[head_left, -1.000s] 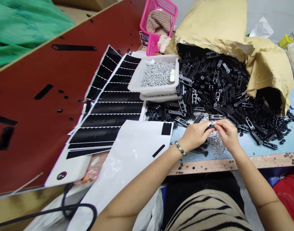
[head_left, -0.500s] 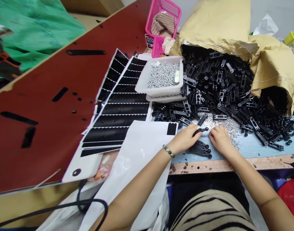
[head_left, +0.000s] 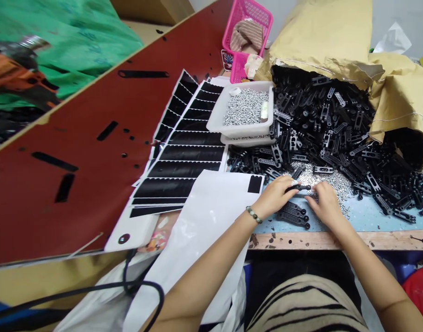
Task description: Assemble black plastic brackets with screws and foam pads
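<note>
The left hand (head_left: 275, 196) is gripping a black plastic link (head_left: 303, 187) between thumb and fingers, holding it over the desk (head_left: 365, 223) a little behind the front edge, its free end pointing toward the right hand (head_left: 325, 203). The right hand is bending its thumb and fingers just beside that end; whether it is pinching a small fastener cannot be told at this scale. Nearer the desk's front edge, a row of laid-out links (head_left: 290, 216) is lying side by side, rounded ends facing right. Behind the hands, loose silver screws (head_left: 341, 186) are covering part of the desk, and a heap of black links (head_left: 322, 122) is spilling from torn kraft paper sacks (head_left: 322, 34) toward the rear. Left of the heap, a white plastic tub (head_left: 216, 115) is holding more screws and resting on another container. Main risks, as judged: the left-hand pinch is covering little of the link, so a sideways push could twist it free; a dropped screw could be lost among its neighbours or roll off the front edge; and the heap, leaning toward the work area, could slide and mix with the row.
</note>
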